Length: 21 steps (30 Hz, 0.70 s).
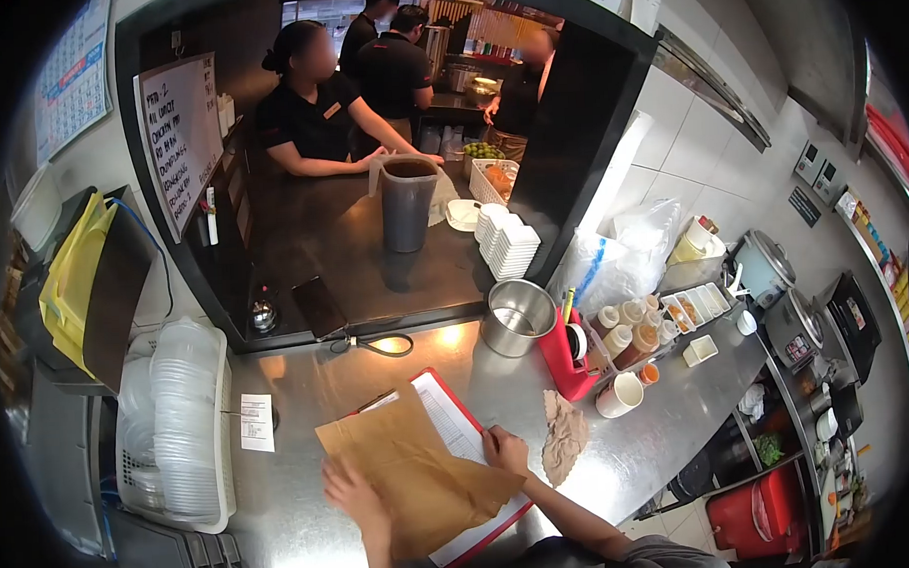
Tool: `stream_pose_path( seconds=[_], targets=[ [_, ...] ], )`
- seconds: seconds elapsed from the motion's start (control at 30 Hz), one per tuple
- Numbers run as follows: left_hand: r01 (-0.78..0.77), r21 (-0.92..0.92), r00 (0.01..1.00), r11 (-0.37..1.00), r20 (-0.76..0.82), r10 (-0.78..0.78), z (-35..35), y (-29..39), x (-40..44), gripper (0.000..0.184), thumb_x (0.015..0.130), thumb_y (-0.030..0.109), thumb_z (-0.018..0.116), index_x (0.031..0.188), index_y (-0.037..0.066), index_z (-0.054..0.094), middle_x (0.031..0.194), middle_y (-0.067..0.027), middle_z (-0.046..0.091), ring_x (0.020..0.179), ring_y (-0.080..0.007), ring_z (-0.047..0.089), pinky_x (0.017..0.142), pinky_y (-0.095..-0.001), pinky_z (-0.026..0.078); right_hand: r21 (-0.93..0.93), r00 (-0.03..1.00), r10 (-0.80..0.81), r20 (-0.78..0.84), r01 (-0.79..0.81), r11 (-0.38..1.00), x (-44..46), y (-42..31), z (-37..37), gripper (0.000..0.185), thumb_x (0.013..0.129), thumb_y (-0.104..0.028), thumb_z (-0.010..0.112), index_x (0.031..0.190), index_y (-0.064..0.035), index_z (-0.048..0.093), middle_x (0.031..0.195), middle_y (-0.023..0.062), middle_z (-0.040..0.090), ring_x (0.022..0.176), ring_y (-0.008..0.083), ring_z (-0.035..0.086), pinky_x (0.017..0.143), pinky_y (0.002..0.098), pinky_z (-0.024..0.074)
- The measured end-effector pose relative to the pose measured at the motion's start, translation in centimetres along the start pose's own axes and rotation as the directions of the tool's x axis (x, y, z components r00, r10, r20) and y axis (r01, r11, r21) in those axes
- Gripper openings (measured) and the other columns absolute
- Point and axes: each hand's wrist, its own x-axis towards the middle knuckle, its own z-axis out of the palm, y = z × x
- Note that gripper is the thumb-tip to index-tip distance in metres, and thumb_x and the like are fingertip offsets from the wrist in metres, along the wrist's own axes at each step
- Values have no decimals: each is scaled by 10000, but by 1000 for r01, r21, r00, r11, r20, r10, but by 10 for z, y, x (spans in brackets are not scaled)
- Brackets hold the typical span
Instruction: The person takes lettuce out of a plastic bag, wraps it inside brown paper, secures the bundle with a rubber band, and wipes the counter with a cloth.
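Observation:
A brown sheet of paper or flat paper bag [411, 476], creased and tilted, lies across a red clipboard [444, 384] on the steel counter. Printed white sheets [447, 416] show from under the brown paper. My left hand [356, 500] rests against the brown paper's left edge, fingers stretched out; its thumb is hidden. At the clipboard's right edge, my right hand [505, 450] has its fingers curled round the rim. Part of the brown paper reaches over toward my right wrist. Right of that hand lies a crumpled beige cloth [564, 436].
Left are a basket of plastic lids [187, 424] and a receipt [257, 423]. Ahead stand a metal pot [518, 320], a red holder [567, 365], sauce bottles [631, 333] and a white cup [620, 395]. A dark pitcher [409, 205] stands on the pass-through ledge, with a co-worker [314, 129] behind it.

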Motion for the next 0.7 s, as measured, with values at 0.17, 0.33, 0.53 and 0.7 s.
stream_pose_path(
  seconds=[0.17,0.33,0.53,0.7],
  targets=[
    [-304,-84,931,949,184,314,5,60,15,588,820,242,596,1362,137,394,1457,-217,225,1335,-432,192,1061,-593,144,16,999,-16,-51,17,1000,0,-9,-3,227,880,-277,527,798,-89,623,643,179,602,597,388,589,558,471,457],
    [-471,-50,869,881,147,473,86,75,9,637,834,432,546,1378,145,380,1455,-228,227,1342,-450,162,1037,-647,112,-97,993,-25,111,36,995,0,15,2,172,817,-247,567,871,-84,581,731,161,629,671,369,615,592,467,475],
    [-473,-86,850,877,217,480,80,81,15,803,751,582,567,1352,79,391,1440,-261,224,1337,-465,148,1009,-683,115,-130,962,-32,273,70,989,-11,30,-2,227,782,-244,578,936,-77,578,818,175,626,771,371,606,670,473,467],
    [-485,-152,788,861,350,506,92,103,39,964,691,681,554,1343,-5,365,1440,-275,198,1357,-432,113,1010,-680,97,-75,958,-83,273,107,991,-15,29,-11,268,765,-243,579,971,-71,575,875,183,620,834,376,592,721,478,455]
  ],
)
